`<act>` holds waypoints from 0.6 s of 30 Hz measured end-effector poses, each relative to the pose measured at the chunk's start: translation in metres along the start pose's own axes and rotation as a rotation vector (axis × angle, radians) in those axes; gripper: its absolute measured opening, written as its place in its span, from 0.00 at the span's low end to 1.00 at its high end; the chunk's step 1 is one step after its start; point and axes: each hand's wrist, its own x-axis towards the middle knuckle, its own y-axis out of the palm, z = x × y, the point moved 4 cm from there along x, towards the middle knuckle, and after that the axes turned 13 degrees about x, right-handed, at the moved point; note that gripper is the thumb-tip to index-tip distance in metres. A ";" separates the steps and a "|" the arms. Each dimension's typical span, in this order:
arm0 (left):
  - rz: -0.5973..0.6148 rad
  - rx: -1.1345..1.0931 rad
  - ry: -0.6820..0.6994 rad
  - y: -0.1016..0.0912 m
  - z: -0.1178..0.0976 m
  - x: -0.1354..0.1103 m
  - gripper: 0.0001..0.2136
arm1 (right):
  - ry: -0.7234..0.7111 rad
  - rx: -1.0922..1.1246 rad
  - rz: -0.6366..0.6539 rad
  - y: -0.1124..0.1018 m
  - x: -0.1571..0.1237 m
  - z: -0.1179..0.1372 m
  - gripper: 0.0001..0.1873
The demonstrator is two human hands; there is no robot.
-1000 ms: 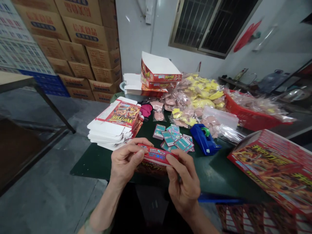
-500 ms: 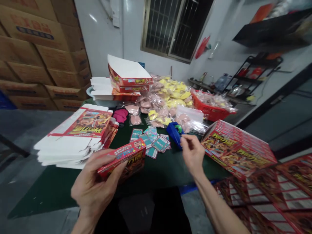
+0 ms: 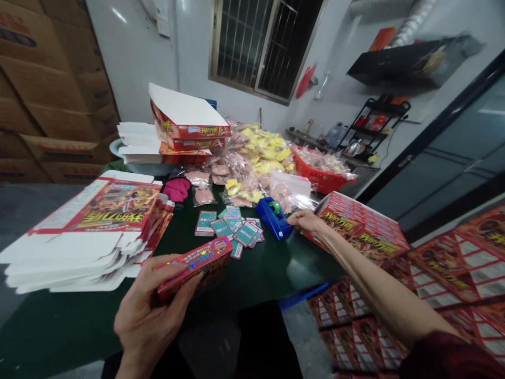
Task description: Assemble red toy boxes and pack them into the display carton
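Observation:
My left hand (image 3: pixel 152 302) is wrapped round a small red printed carton (image 3: pixel 197 263), tilted above the near side of the table. The carton's narrow top face shows shiny spots. Farther right, my right hand (image 3: pixel 305 221) reaches out with thumb and fingers pinched at the front end of a blue tape dispenser (image 3: pixel 272 223). A green-looking roll (image 3: pixel 274 208) sits in the dispenser. Whatever is in the pinch is too small to make out. Between the hands, several teal cards (image 3: pixel 232 229) lie loosely spread on the dark green tabletop (image 3: pixel 268 279).
Flattened cartons (image 3: pixel 74 252) are stacked at left beside a pink-and-black item (image 3: pixel 177 189). Bagged pink and yellow pieces (image 3: pixel 252 158) heap up behind, near a red basket (image 3: pixel 321 176). Packed red boxes (image 3: pixel 363 226) stand at right, with more cartons (image 3: pixel 426 295) below. Open display boxes (image 3: pixel 189 118) sit at back left.
The view has swung to the right. My right hand has shifted slightly outward along the dispenser's front end, still pinched. My left hand keeps its hold on the carton, which is tilted much as before.

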 end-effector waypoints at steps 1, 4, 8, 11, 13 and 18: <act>-0.001 0.003 0.001 0.000 0.000 0.000 0.15 | 0.052 0.044 -0.019 0.002 0.001 -0.002 0.15; 0.003 0.001 -0.012 0.001 0.002 -0.001 0.15 | 0.168 0.200 -0.087 0.010 -0.002 -0.010 0.15; -0.002 -0.017 -0.014 0.001 0.003 -0.002 0.16 | 0.114 0.402 -0.189 0.018 -0.017 -0.017 0.15; -0.007 -0.023 -0.015 0.001 0.003 -0.002 0.16 | 0.011 0.509 -0.244 0.018 -0.032 -0.024 0.10; -0.014 -0.019 -0.026 0.001 0.003 -0.002 0.16 | -0.056 0.551 -0.269 0.019 -0.041 -0.031 0.08; -0.031 -0.013 -0.051 0.002 0.002 -0.004 0.15 | -0.115 0.489 -0.317 0.029 -0.043 -0.053 0.10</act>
